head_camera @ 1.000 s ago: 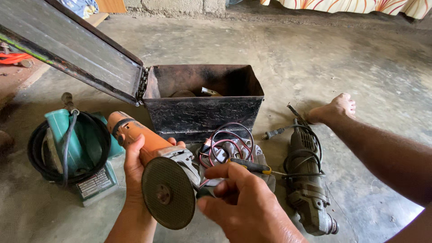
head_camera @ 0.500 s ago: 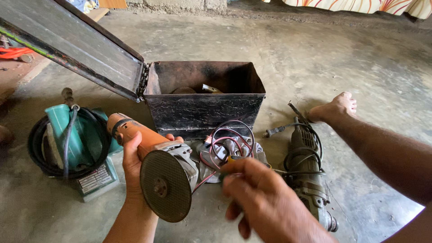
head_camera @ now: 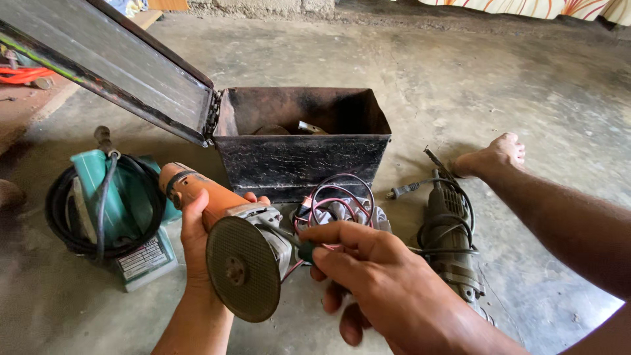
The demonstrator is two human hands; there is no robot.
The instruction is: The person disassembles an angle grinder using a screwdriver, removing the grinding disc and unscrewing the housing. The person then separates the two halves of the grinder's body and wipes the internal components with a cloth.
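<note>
Left hand (head_camera: 197, 240) wrapped around the orange body of an angle grinder (head_camera: 227, 230), its grinding disc (head_camera: 244, 268) facing the viewer, held above the concrete floor (head_camera: 513, 85). Right hand (head_camera: 381, 283) pinches a dark-handled tool (head_camera: 303, 250) against the grinder head. Far behind, an open rusty metal box (head_camera: 302, 148); at left, a teal power tool (head_camera: 112, 204) wound with black cable; at right, a grey grinder (head_camera: 450, 240) near a bare foot (head_camera: 493, 154)
</note>
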